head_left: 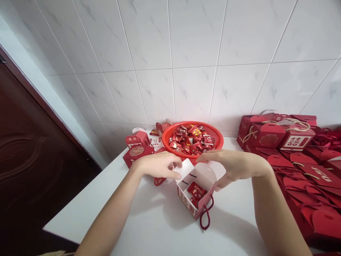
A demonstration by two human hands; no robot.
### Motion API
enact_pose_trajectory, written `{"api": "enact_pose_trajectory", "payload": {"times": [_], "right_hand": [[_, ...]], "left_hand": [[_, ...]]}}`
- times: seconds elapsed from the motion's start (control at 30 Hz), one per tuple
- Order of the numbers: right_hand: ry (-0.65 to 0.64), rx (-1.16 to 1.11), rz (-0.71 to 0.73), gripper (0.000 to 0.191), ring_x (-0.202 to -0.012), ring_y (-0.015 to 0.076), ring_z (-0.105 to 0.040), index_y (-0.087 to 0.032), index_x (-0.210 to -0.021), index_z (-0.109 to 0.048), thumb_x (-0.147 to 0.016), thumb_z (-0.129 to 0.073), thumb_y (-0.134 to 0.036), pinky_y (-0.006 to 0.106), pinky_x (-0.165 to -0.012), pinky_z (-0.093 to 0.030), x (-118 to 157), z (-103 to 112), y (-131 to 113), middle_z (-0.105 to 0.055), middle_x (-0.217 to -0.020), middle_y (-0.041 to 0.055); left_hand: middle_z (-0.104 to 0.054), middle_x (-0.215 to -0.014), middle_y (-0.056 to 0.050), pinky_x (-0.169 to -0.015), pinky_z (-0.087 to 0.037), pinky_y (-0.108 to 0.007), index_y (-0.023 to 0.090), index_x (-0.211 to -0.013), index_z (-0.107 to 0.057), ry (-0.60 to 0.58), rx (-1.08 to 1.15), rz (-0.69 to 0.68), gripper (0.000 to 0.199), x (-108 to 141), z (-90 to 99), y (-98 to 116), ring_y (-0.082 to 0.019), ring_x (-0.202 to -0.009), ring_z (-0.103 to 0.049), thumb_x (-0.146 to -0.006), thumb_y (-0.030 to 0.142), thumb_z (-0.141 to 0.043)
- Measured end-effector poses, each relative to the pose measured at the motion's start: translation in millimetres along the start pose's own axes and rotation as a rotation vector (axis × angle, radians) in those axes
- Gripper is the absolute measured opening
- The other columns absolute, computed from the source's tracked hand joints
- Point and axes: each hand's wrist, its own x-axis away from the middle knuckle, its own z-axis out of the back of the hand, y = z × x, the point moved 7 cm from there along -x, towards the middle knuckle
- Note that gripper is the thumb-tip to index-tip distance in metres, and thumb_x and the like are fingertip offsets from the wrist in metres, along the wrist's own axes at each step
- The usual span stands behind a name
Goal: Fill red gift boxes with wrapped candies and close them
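Observation:
An open red box (195,207) with a white inside stands on the white table between my hands, with several red-wrapped candies (196,192) in it and a dark red cord loop (205,219) hanging at its near right side. My left hand (160,165) is at the box's left flap, thumb and fingers apart, holding nothing. My right hand (231,167) is by the right flap, its fingers curved but apart, also with nothing in them. Behind the box, a red plastic basket (166,137) is filled with wrapped candies (195,138).
Several red boxes (138,151) sit at the table's left back, one partly behind my left hand. Many red boxes (270,137) are stacked on the right beside my right forearm. A tiled wall (193,89) rises behind; the white table's left edge (85,185) faces a dark door (34,149).

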Motion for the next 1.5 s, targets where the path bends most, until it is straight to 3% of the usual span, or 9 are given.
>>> {"api": "enact_pose_trajectory", "payload": {"times": [0.1,0.27,0.43,0.67,0.8,0.93,1.2,1.33,1.5], "right_hand": [[0.062,0.067,-0.208,0.071,-0.109,0.0287,-0.059,-0.024,-0.132,-0.056,-0.066,-0.078,-0.039,0.033,-0.082,-0.048,-2,-9,10,-0.065,-0.121,0.0088],[0.028,0.208,-0.513,0.036,-0.08,0.0257,-0.062,-0.02,-0.098,-0.064,-0.068,-0.076,-0.036,0.029,-0.059,-0.04,-8,-25,29,-0.067,-0.091,0.008],[0.019,0.251,-0.449,0.025,-0.072,0.0211,-0.059,-0.02,-0.086,-0.061,-0.068,-0.076,-0.029,0.027,-0.054,-0.034,-19,-30,25,-0.063,-0.08,0.0038],[-0.09,-0.012,-0.084,0.017,-0.074,0.0154,-0.062,-0.018,-0.092,-0.068,-0.076,-0.072,-0.023,0.024,-0.063,-0.045,-18,-36,-3,-0.067,-0.083,0.002],[-0.15,-0.08,-0.077,0.019,-0.076,0.0166,-0.064,-0.017,-0.093,-0.069,-0.078,-0.071,-0.027,0.025,-0.067,-0.048,-13,-36,1,-0.069,-0.083,0.0033],[-0.074,-0.079,-0.169,0.02,-0.077,0.0176,-0.065,-0.017,-0.09,-0.066,-0.08,-0.068,-0.034,0.026,-0.066,-0.049,-5,-26,14,-0.069,-0.086,0.0049],[-0.055,0.009,-0.367,0.052,-0.078,0.0235,-0.066,-0.022,-0.107,-0.059,-0.072,-0.073,-0.058,0.028,-0.061,-0.047,-4,-34,18,-0.068,-0.084,0.0046],[-0.086,0.092,-0.514,0.063,-0.077,0.0267,-0.068,-0.022,-0.111,-0.054,-0.071,-0.069,-0.068,0.03,-0.058,-0.046,-14,-53,11,-0.07,-0.091,0.0082],[0.109,0.257,-0.585,0.051,-0.095,0.0335,-0.068,-0.018,-0.112,-0.054,-0.083,-0.059,-0.06,0.035,-0.071,-0.047,-27,-65,0,-0.07,-0.101,0.0163]], "left_hand": [[-0.065,-0.101,-0.001,-0.069,-0.042,-0.023,0.023,-0.102,-0.068,-0.043,-0.011,-0.109,0.034,-1,-9.5,20,-0.019,-0.089,-0.061,-0.075,0.042,-0.073],[-0.068,-0.105,-0.001,-0.077,-0.043,-0.025,0.024,-0.102,-0.067,-0.094,0.082,-0.337,0.038,-5,-21.4,46,-0.021,-0.097,-0.06,-0.073,0.046,-0.077],[-0.068,-0.103,-0.001,-0.073,-0.044,-0.026,0.023,-0.097,-0.067,-0.187,0.096,-0.345,0.034,-19,-34.5,40,-0.02,-0.095,-0.062,-0.069,0.037,-0.08],[-0.062,-0.106,-0.004,-0.071,-0.042,-0.029,0.021,-0.097,-0.059,0.116,0.074,-0.16,0.041,-38,-29.9,27,-0.024,-0.097,-0.059,-0.067,0.04,-0.079],[-0.063,-0.109,-0.004,-0.075,-0.043,-0.028,0.022,-0.102,-0.06,0.037,0.152,-0.319,0.037,-47,-41.1,38,-0.023,-0.099,-0.059,-0.07,0.031,-0.077],[-0.064,-0.098,-0.002,-0.067,-0.041,-0.026,0.021,-0.093,-0.06,-0.083,0.16,-0.258,0.031,-51,-49.1,31,-0.021,-0.087,-0.061,-0.074,0.041,-0.075],[-0.065,-0.101,-0.011,-0.064,-0.04,-0.03,0.019,-0.095,-0.059,0.226,0.005,0.055,0.033,-41,-45.0,16,-0.028,-0.09,-0.063,-0.087,0.05,-0.054],[-0.068,-0.097,-0.01,-0.063,-0.04,-0.029,0.02,-0.091,-0.06,0.284,0.052,0.026,0.029,-41,-46.8,22,-0.027,-0.087,-0.064,-0.086,0.048,-0.055],[-0.063,-0.066,-0.003,-0.051,-0.033,-0.026,0.019,-0.067,-0.055,0.116,0.204,-0.084,0.031,-39,-49.1,28,-0.019,-0.062,-0.058,-0.086,0.044,-0.054]]}}
